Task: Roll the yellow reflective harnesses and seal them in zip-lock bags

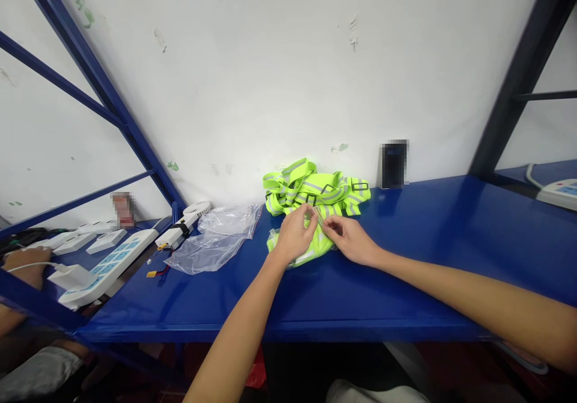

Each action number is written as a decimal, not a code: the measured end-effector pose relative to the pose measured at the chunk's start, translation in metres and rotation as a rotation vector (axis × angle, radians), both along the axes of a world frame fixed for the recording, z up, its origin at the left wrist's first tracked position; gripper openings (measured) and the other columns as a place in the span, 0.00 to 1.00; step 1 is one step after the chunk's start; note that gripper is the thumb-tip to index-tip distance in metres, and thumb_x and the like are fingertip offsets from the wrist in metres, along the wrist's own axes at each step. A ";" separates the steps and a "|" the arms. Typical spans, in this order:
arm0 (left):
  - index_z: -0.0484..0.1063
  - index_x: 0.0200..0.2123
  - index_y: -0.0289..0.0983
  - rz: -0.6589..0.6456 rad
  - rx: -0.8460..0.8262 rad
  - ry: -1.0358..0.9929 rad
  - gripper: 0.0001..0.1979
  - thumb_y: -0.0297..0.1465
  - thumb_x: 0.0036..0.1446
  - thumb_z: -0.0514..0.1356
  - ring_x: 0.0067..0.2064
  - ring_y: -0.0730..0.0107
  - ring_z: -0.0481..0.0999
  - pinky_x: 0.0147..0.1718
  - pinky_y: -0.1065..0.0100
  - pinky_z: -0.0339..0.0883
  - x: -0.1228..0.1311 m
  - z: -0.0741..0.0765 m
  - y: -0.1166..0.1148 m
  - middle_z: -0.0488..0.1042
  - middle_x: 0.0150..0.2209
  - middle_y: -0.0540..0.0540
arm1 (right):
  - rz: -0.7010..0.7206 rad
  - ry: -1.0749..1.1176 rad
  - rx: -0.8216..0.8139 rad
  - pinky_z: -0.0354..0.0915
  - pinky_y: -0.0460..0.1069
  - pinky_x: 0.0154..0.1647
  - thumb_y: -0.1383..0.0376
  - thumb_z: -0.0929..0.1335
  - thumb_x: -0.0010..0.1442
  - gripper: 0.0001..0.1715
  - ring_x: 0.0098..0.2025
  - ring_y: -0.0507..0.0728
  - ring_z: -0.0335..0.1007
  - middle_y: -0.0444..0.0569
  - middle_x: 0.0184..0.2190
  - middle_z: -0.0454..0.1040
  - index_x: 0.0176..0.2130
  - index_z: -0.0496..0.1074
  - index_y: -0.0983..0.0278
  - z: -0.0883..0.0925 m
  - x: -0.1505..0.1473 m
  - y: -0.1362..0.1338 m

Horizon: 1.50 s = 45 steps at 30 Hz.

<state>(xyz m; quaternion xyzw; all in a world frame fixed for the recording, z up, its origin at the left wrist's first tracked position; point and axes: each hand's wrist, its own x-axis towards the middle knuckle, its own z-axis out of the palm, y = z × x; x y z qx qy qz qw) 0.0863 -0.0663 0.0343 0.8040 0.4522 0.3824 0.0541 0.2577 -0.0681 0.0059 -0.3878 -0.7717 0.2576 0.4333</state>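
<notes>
A clear plastic bag [321,245] with folded neon-yellow reflective strapping inside lies on the blue table. My left hand [294,234] is over its left part, thumb and forefinger pinching the bag's upper edge. My right hand [354,239] pinches the same edge from the right, its fingers closed together. Just behind both hands is a loose heap of neon-yellow reflective straps [295,187] with grey stripes and black buckles. My fingers partly hide the bag's edge.
Two clear plastic bags [232,219] lie left of the heap. Beside them are a white handheld fan [197,209] and a yellow connector [152,274] on wires. A white power strip [110,266] and another person's hand [27,264] are further left. A blurred dark box [393,165] stands by the wall.
</notes>
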 end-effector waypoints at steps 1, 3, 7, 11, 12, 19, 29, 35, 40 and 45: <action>0.66 0.38 0.40 0.006 0.001 -0.005 0.06 0.35 0.64 0.51 0.41 0.64 0.76 0.41 0.65 0.66 0.000 0.001 -0.001 0.76 0.40 0.47 | -0.008 -0.010 0.026 0.54 0.47 0.27 0.59 0.62 0.63 0.13 0.25 0.52 0.59 0.43 0.25 0.68 0.31 0.67 0.64 0.000 0.000 0.000; 0.66 0.38 0.41 0.014 -0.002 -0.020 0.04 0.34 0.61 0.55 0.40 0.63 0.77 0.42 0.64 0.66 0.001 0.003 -0.003 0.77 0.39 0.48 | -0.015 -0.030 0.072 0.55 0.48 0.28 0.59 0.61 0.64 0.14 0.25 0.52 0.60 0.44 0.25 0.68 0.31 0.67 0.64 -0.001 0.000 0.000; 0.67 0.37 0.41 -0.034 -0.048 -0.074 0.09 0.30 0.52 0.62 0.41 0.62 0.77 0.43 0.64 0.67 0.000 0.007 -0.002 0.78 0.37 0.50 | 0.002 -0.013 0.064 0.58 0.48 0.31 0.56 0.61 0.64 0.16 0.29 0.54 0.64 0.46 0.29 0.72 0.34 0.71 0.63 0.000 0.002 0.001; 0.67 0.36 0.40 -0.066 -0.085 -0.144 0.09 0.27 0.51 0.62 0.40 0.65 0.78 0.43 0.65 0.68 -0.002 0.007 0.001 0.77 0.36 0.50 | 0.045 0.036 -0.076 0.61 0.48 0.30 0.55 0.64 0.62 0.16 0.29 0.54 0.66 0.47 0.29 0.74 0.35 0.73 0.64 -0.001 0.009 0.004; 0.67 0.36 0.40 -0.058 -0.080 -0.163 0.09 0.27 0.51 0.62 0.39 0.65 0.78 0.43 0.65 0.68 -0.002 0.006 0.002 0.77 0.36 0.50 | 0.061 0.049 -0.115 0.62 0.48 0.31 0.55 0.64 0.61 0.16 0.30 0.55 0.67 0.47 0.30 0.74 0.36 0.74 0.64 -0.001 0.010 0.005; 0.66 0.36 0.40 -0.035 -0.011 -0.186 0.08 0.26 0.52 0.61 0.40 0.66 0.77 0.44 0.65 0.67 -0.005 0.003 0.003 0.76 0.35 0.51 | 0.162 0.136 -0.344 0.66 0.50 0.33 0.55 0.69 0.55 0.17 0.27 0.54 0.68 0.46 0.25 0.73 0.36 0.75 0.66 -0.008 0.016 0.012; 0.67 0.38 0.40 0.020 0.018 -0.186 0.10 0.27 0.52 0.61 0.41 0.64 0.77 0.45 0.65 0.66 -0.001 0.003 0.000 0.76 0.37 0.50 | 0.079 0.189 -0.305 0.65 0.49 0.31 0.52 0.70 0.54 0.18 0.28 0.54 0.66 0.46 0.25 0.72 0.33 0.74 0.66 -0.012 0.008 0.012; 0.68 0.41 0.40 -0.010 -0.004 -0.190 0.10 0.26 0.54 0.59 0.44 0.64 0.77 0.48 0.64 0.65 -0.003 0.005 0.000 0.77 0.40 0.49 | 0.142 0.160 -0.267 0.63 0.48 0.30 0.53 0.69 0.55 0.21 0.28 0.53 0.64 0.45 0.26 0.70 0.41 0.74 0.66 -0.006 0.011 0.011; 0.69 0.40 0.39 -0.050 -0.013 -0.214 0.09 0.26 0.54 0.59 0.42 0.66 0.77 0.46 0.65 0.66 -0.004 0.005 0.000 0.78 0.38 0.49 | 0.149 0.108 -0.158 0.62 0.49 0.32 0.53 0.67 0.59 0.19 0.31 0.54 0.65 0.46 0.31 0.72 0.41 0.75 0.64 -0.007 0.013 0.012; 0.68 0.41 0.39 -0.075 0.009 -0.242 0.10 0.26 0.54 0.60 0.42 0.66 0.77 0.48 0.64 0.66 -0.002 0.005 -0.001 0.78 0.36 0.50 | 0.087 0.108 -0.071 0.63 0.51 0.37 0.54 0.67 0.58 0.16 0.35 0.57 0.69 0.49 0.34 0.75 0.35 0.77 0.64 -0.007 0.011 0.012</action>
